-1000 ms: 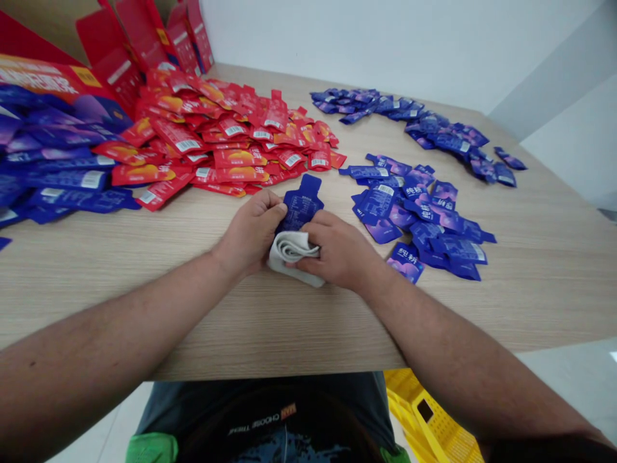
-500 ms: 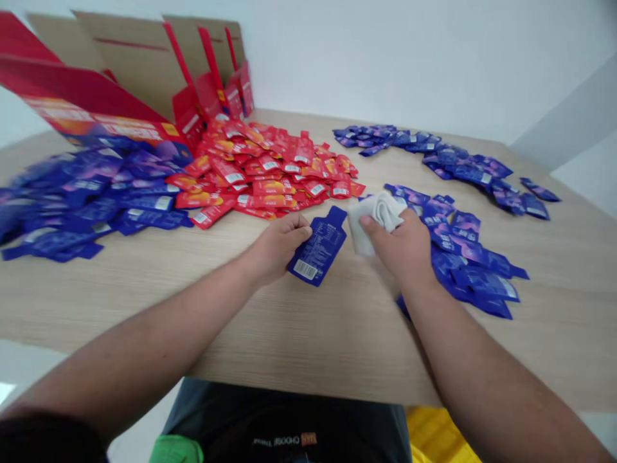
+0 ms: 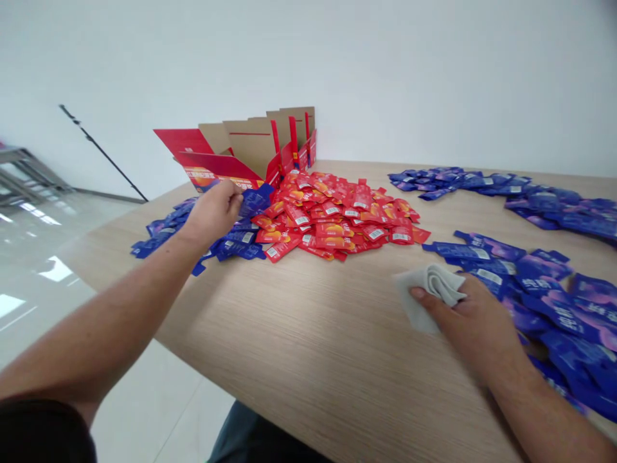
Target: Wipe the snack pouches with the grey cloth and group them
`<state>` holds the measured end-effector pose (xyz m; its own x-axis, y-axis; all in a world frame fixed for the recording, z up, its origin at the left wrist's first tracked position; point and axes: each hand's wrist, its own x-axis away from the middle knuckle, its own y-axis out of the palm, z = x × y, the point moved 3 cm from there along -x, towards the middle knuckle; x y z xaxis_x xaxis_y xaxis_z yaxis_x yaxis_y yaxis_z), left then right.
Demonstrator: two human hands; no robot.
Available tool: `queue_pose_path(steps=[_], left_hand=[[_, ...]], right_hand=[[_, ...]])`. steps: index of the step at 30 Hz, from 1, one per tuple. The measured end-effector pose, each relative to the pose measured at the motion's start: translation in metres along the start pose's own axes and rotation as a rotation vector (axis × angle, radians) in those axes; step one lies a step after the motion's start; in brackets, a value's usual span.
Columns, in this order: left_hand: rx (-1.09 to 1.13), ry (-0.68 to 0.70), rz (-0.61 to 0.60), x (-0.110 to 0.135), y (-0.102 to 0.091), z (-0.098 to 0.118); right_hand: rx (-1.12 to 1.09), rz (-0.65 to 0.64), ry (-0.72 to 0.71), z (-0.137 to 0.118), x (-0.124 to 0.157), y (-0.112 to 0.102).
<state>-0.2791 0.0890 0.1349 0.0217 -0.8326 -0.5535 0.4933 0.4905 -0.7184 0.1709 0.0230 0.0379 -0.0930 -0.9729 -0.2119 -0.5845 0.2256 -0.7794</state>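
Note:
My left hand (image 3: 216, 209) is closed on the edge of a blue pouch (image 3: 256, 200), held above the left pile of blue pouches (image 3: 236, 243). In my right hand (image 3: 475, 321) is a folded whitish cloth (image 3: 427, 292), pinched between thumb and fingers over the table. Just right of that hand lies another heap of blue pouches (image 3: 544, 289), some with barcodes facing up. A big pile of red pouches (image 3: 332, 218) with orange pictures sits between the two hands, farther back.
Open red cardboard boxes (image 3: 250, 145) stand in a row behind the left pile. A curved row of blue pouches (image 3: 482, 182) runs along the table's back right. A thin black pole (image 3: 103, 151) leans by the wall; a metal rack (image 3: 29, 170) stands far left.
My left hand has carried the blue pouch leftward from the table's middle to over the left blue pile. The view has turned left. The cloth stays in my right hand.

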Motion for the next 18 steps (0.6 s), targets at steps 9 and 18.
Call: queue_pose_path(steps=[9, 18], left_hand=[[-0.056, 0.141, -0.18, -0.048, 0.017, -0.083], [-0.267, 0.262, -0.08, -0.022, 0.028, -0.057]], right_hand=[[-0.004, -0.011, 0.027, 0.01, -0.002, 0.008], [-0.011, -0.027, -0.033, -0.002, 0.001, 0.003]])
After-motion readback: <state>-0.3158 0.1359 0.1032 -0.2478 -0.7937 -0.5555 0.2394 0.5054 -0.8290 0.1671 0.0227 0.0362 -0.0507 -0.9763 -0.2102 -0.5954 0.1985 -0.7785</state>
